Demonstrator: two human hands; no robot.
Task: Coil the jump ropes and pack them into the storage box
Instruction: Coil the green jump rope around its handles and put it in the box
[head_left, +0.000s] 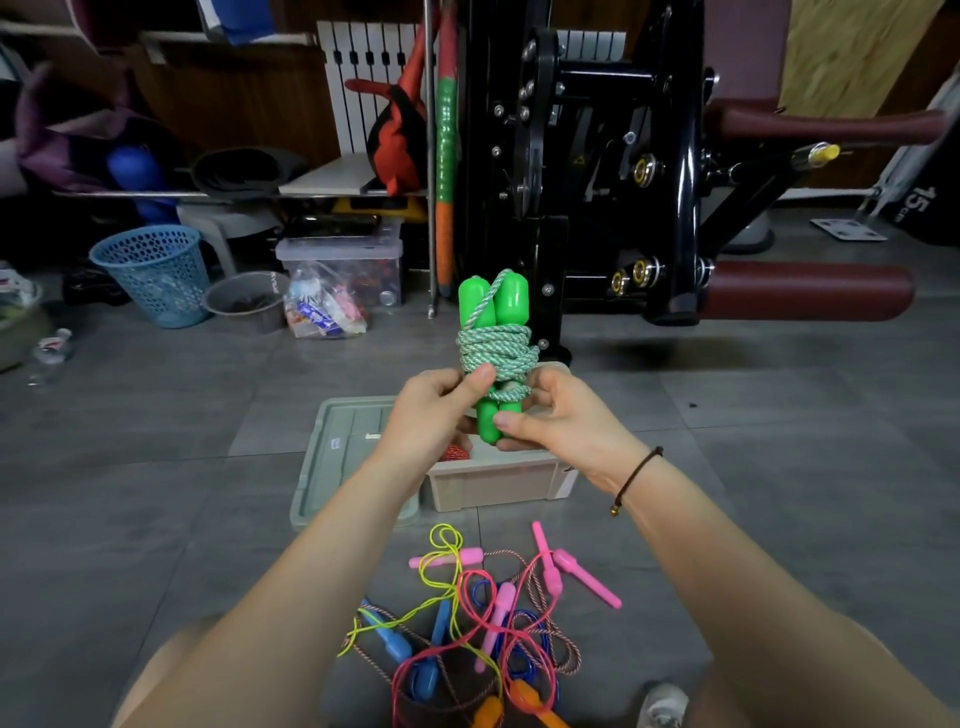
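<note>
Green rope bundle (493, 351), coiled round its handles (511, 299), stands upright, long axis vertical, left hand (434, 415) and right hand (558, 415) both curled round its lower end, storage box (493, 486) directly beneath, mostly under right hand.

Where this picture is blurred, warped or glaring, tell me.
Head view: sharp at the centre, on the green jump rope; softer toward the left edge, past the blue basket; wide-angle bending curves the tile lines of the floor; small glare spots on the glossy black machine, with a soft shadow under it.
</note>
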